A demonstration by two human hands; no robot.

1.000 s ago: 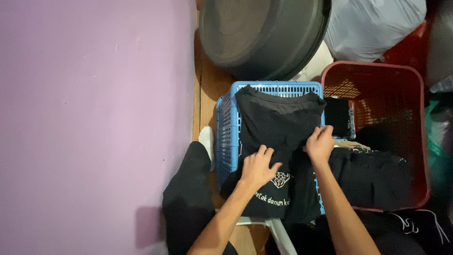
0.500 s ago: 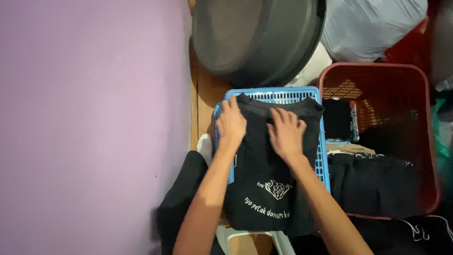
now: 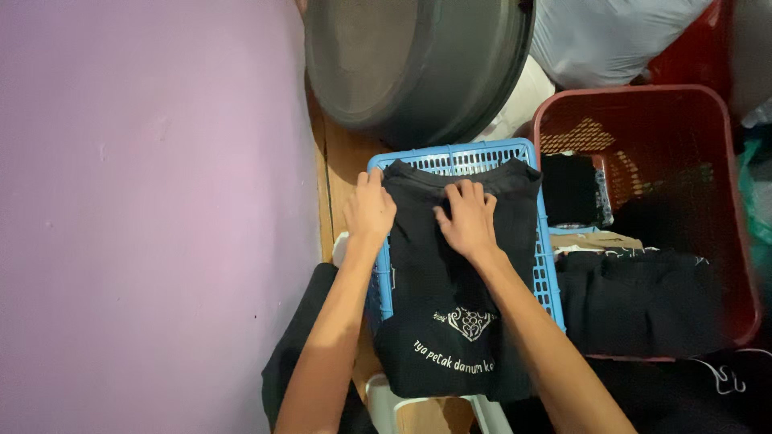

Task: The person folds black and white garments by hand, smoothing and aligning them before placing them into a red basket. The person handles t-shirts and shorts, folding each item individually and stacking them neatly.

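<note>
Beside a lilac wall (image 3: 145,201), a blue basket (image 3: 450,157) stands on a wooden floor. A folded black T-shirt (image 3: 458,321) lies across it, overhanging the near rim. Left hand (image 3: 370,207) and right hand (image 3: 466,221) press flat, fingers spread, near the collar at the far edge. Folding looks mostly done; smoothing seems all that remains.

Take your bearings from the red basket (image 3: 728,201); to its left you see a tilted grey basin (image 3: 418,64); behind it a pale bag (image 3: 611,40); far left, a lilac wall (image 3: 145,217); dark clothes (image 3: 635,301) lie inside.
</note>
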